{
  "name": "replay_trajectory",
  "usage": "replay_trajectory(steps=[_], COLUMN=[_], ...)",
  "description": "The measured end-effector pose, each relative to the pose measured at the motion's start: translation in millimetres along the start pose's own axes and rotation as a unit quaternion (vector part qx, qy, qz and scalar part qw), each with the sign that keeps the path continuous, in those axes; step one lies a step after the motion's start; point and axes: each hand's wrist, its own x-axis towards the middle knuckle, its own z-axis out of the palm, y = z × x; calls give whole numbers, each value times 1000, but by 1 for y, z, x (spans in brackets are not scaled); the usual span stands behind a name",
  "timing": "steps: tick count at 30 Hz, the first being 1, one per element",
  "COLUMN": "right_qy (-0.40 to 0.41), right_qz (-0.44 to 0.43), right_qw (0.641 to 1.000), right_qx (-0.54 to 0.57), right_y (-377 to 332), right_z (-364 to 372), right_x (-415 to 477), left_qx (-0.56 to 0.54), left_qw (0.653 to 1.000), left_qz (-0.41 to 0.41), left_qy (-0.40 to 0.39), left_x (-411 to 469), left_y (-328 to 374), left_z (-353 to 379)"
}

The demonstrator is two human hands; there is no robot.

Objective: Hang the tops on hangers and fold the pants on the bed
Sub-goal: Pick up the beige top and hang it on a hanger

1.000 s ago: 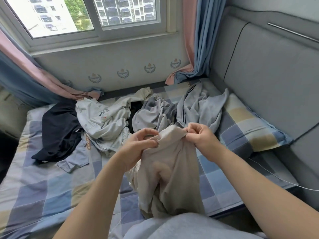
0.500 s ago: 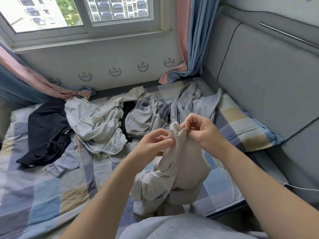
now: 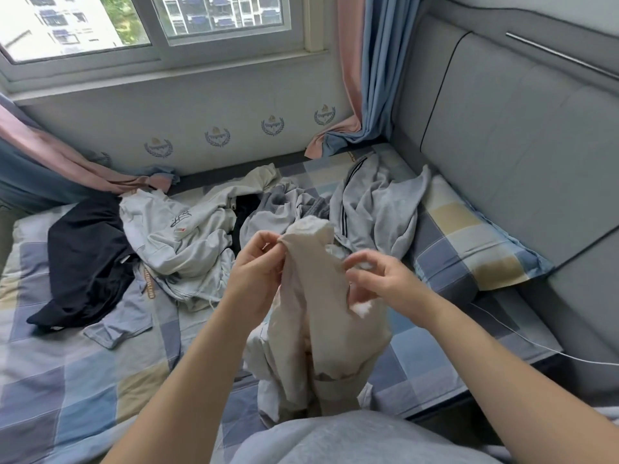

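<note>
The beige garment (image 3: pixel 318 316) hangs above the near edge of the bed (image 3: pixel 67 380), long axis running 12 to 6 o'clock, its upper end pointing toward the window (image 3: pixel 150 25) and its lower folds bunched at the person's lap. The left hand (image 3: pixel 258 262) pinches the cloth near its top edge between thumb and fingers. The right hand (image 3: pixel 375 279) grips the garment's right side lower down, with fingers curled into the fabric. At 12 o'clock beyond the hands lies a grey pile (image 3: pixel 368 209). At 10 o'clock lies a white top (image 3: pixel 177 239), and farther toward 9 a black garment (image 3: pixel 83 256), spread flat. A checked pillow (image 3: pixel 469 242) sits at 2 o'clock against the headboard (image 3: pixel 519 128).
</note>
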Motion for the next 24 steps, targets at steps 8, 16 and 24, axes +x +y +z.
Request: replay_trajectory(steps=[8,16,24], right_qy=[-81,69,196], right_qz=[53,-44,-150], right_qw=[995,996,967], right_qx=[10,31,-61], right_y=[11,4,-13], right_z=[11,7,-17], right_x=[23,21,17], left_qx=[-60,36,205], left_qw=[993,995,966], left_qz=[-88,-57,-137], left_qy=[-60,78,74], left_x=[2,3,5], left_y=[14,14,0], left_z=[0,-9,-8])
